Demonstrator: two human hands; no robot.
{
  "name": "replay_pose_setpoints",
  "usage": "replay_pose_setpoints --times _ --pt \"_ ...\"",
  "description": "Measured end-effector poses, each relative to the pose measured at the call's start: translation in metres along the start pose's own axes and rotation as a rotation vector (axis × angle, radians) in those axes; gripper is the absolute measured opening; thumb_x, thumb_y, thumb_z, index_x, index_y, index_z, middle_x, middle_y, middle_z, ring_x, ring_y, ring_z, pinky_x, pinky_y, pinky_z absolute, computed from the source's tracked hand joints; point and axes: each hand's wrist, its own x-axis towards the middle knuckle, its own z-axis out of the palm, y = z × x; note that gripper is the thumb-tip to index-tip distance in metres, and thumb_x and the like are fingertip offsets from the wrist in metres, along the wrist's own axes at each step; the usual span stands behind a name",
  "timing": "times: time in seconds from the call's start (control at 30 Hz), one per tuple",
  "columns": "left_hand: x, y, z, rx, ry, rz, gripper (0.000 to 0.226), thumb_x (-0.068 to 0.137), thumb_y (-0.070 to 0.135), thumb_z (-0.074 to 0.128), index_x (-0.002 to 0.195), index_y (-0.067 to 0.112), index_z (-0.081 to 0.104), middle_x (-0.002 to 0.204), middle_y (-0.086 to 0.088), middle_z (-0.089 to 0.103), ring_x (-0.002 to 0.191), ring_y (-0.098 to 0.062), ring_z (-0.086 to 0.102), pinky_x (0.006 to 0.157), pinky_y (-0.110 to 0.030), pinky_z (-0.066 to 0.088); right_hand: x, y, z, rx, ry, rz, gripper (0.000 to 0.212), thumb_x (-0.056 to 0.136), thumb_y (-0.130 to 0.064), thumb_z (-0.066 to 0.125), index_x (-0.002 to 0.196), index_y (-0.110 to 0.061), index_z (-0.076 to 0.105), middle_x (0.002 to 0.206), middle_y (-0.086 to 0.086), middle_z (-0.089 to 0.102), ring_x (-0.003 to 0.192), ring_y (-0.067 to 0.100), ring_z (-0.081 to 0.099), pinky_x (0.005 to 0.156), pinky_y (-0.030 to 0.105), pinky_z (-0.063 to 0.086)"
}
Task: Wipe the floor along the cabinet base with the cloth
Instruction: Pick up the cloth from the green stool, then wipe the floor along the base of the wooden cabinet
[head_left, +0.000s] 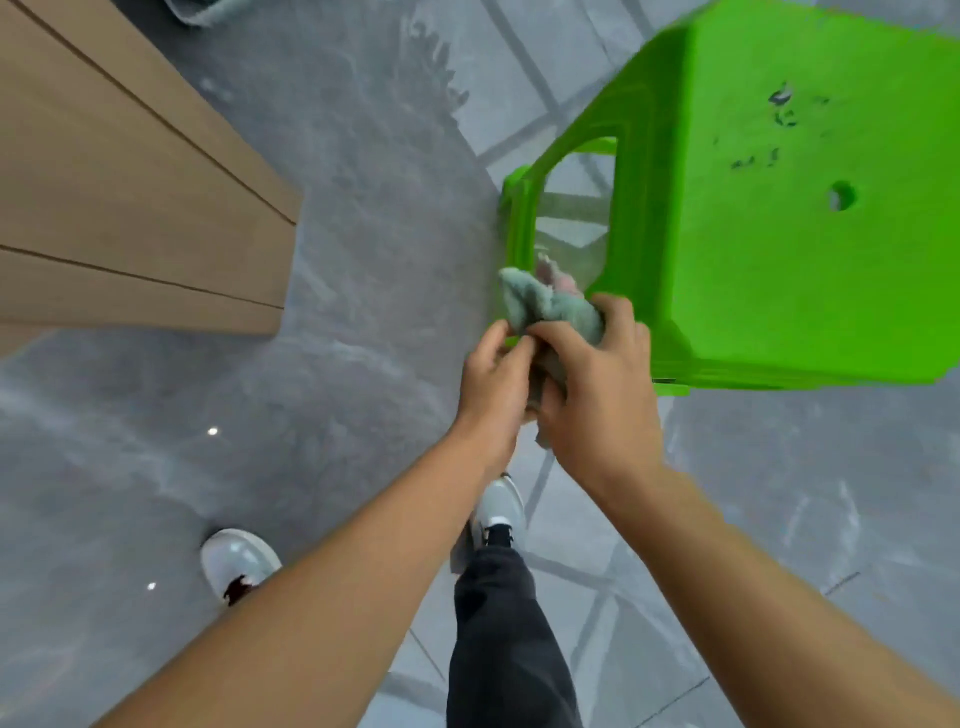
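Observation:
A bunched grey-green cloth (540, 306) is held in the air in front of me, above the grey tiled floor (363, 270). My left hand (493, 379) pinches its near side and my right hand (597, 395) wraps around its right part. Both hands touch each other around the cloth. The brown wooden cabinet (130, 208) stands at the left, and its base meets the floor along a line to the left of the hands. Part of the cloth is hidden inside my palms.
A bright green plastic stool (779, 218) stands close on the right, just beyond the hands. My two white shoes (239, 561) (501, 509) and a dark trouser leg (504, 639) are on the floor below. A grey object lies at the top left edge.

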Motion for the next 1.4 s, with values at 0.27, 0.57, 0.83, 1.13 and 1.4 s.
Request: replay_pose_setpoints --times 0.27,0.57,0.83,1.13,1.4 --pt "0.090 -0.047 -0.192 -0.096 0.226 -0.030 0.023 0.092 -0.002 0.060 0.094 0.020 0.064 0.093 -0.009 0.071 0.073 -0.015 0.073 0.062 -0.031 0.062 0.020 -0.019 0.212 0.292 -0.345 -0.094 0.040 0.070 -0.008 0.065 0.106 -0.024 0.071 0.103 0.013 0.049 0.088 0.033 0.057 0.081 0.035 0.051" --pt "0.264 -0.040 -0.275 -0.114 0.438 0.269 0.006 0.096 0.024 0.062 0.095 0.018 0.060 0.106 -0.008 0.071 0.099 -0.026 0.070 0.079 -0.041 0.061 0.171 -0.037 0.373 0.237 -0.246 -0.386 0.052 0.083 -0.012 0.059 0.134 -0.019 0.053 0.140 0.022 0.039 0.113 0.040 0.052 0.095 0.045 0.047" --pt "0.252 -0.142 -0.368 0.970 1.045 0.473 0.069 0.077 0.053 0.072 0.136 0.019 0.059 0.149 -0.011 0.053 0.135 -0.037 0.047 0.110 -0.051 0.034 0.215 -0.062 0.448 0.063 -0.321 -0.391 0.076 0.090 -0.042 0.051 0.152 -0.018 0.014 0.160 0.023 0.006 0.147 0.041 0.005 0.118 0.054 0.016" --pt "0.242 -0.187 -0.396 0.979 0.902 -0.064 0.142 0.049 0.104 0.025 0.155 0.026 -0.030 0.164 -0.016 -0.038 0.151 -0.047 -0.032 0.114 -0.072 -0.017 0.149 -0.093 0.480 -0.137 -0.353 -0.422 0.092 0.088 -0.051 0.046 0.150 -0.001 -0.001 0.159 0.029 -0.002 0.146 0.045 -0.008 0.119 0.055 0.004" --pt "0.238 -0.183 -0.403 0.932 0.818 -0.070 0.132 0.052 0.100 0.032 0.130 0.038 -0.055 0.156 -0.011 -0.051 0.145 -0.044 -0.043 0.114 -0.071 -0.020 0.124 -0.059 0.491 -0.266 -0.560 -1.422 0.056 0.096 -0.036 0.046 0.146 -0.014 0.035 0.155 0.020 0.031 0.146 0.039 0.020 0.120 0.051 0.018"
